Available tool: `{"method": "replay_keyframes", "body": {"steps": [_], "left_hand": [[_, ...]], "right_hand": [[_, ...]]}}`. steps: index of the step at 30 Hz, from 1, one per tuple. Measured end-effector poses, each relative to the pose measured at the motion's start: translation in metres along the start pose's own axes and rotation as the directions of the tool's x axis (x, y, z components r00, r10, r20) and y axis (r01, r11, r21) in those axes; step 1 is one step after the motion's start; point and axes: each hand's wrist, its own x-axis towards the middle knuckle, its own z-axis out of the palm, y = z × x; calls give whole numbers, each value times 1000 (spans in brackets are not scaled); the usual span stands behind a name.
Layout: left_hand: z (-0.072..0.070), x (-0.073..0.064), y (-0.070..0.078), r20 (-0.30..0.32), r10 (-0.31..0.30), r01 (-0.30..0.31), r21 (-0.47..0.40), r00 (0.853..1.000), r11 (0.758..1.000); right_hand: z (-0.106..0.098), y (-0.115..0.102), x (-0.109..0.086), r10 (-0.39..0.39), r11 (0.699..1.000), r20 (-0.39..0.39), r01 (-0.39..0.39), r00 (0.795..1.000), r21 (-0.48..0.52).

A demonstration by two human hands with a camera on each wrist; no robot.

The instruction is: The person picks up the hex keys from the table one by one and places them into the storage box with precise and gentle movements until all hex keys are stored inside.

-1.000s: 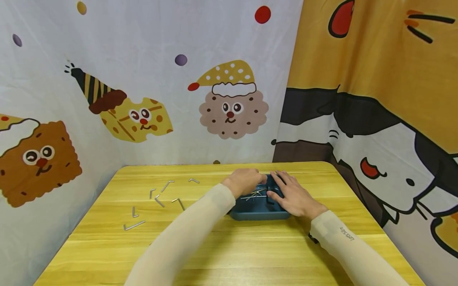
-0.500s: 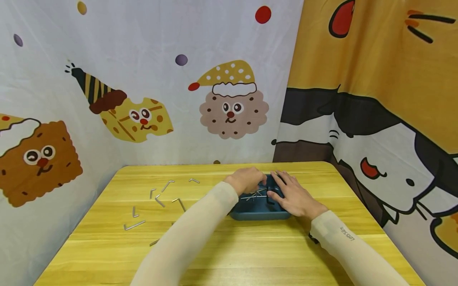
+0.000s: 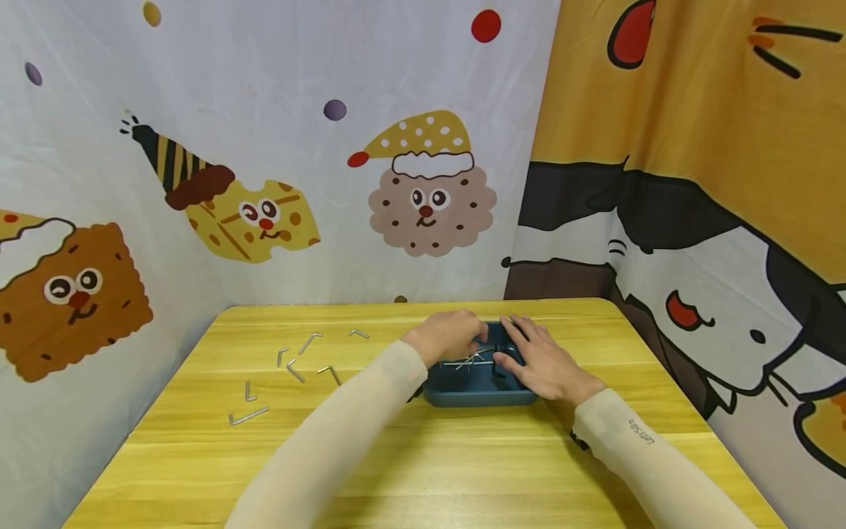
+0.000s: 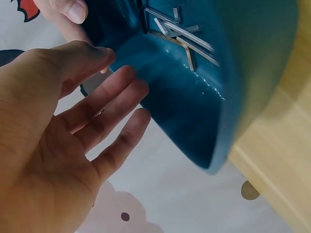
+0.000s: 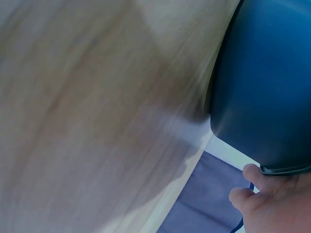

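A dark blue plastic box [image 3: 482,399] stands on the table. Several silver hex keys [image 4: 192,43] lie crossed inside it, along with a black L-shaped piece [image 3: 499,373]. My left hand [image 3: 446,336] is over the box's back left side. In the left wrist view its fingers are spread and bent a little at the rim, with nothing between them. My right hand [image 3: 545,364] rests on the box's right side, fingers stretched toward the far corner and thumb over the inside. In the right wrist view its fingertips [image 5: 240,196] show beyond the box's rim.
More silver hex keys lie scattered on the left of the wooden table [image 3: 429,470], one of them a long key [image 3: 250,416] toward the front. A patterned curtain [image 3: 284,132] hangs right behind the table's back edge. The left sleeve covers part of the table.
My left hand has drawn back slightly to the left over the box. A hex key glimpsed by the left sleeve half a second ago is hidden now. The right hand stays put.
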Motion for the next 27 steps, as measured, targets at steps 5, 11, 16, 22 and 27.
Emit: {"method": "replay_keyframes", "body": {"steps": [5, 11, 16, 22, 27], "left_hand": [[1, -15, -8, -62, 11, -10, 17, 998, 1000], [7, -30, -24, -119, -15, 14, -7, 993, 1000], [16, -44, -40, -179, -61, 50, -61, 982, 997], [27, -60, -63, -218, -133, 109, -118, 967, 987], [32, -74, -82, -223, -173, 145, -138, 959, 980]], "right_hand": [[0, -1, 1, 9, 1000, -3, -9, 1000, 0], [0, -2, 1, 13, 1000, -5, -13, 1000, -15], [1, -2, 0, 11, 1000, -9, -12, 1000, -17], [2, -1, -1, 9, 1000, -8, -9, 1000, -14], [2, -1, 0, 1, 1000, -13, -1, 1000, -18]]}}
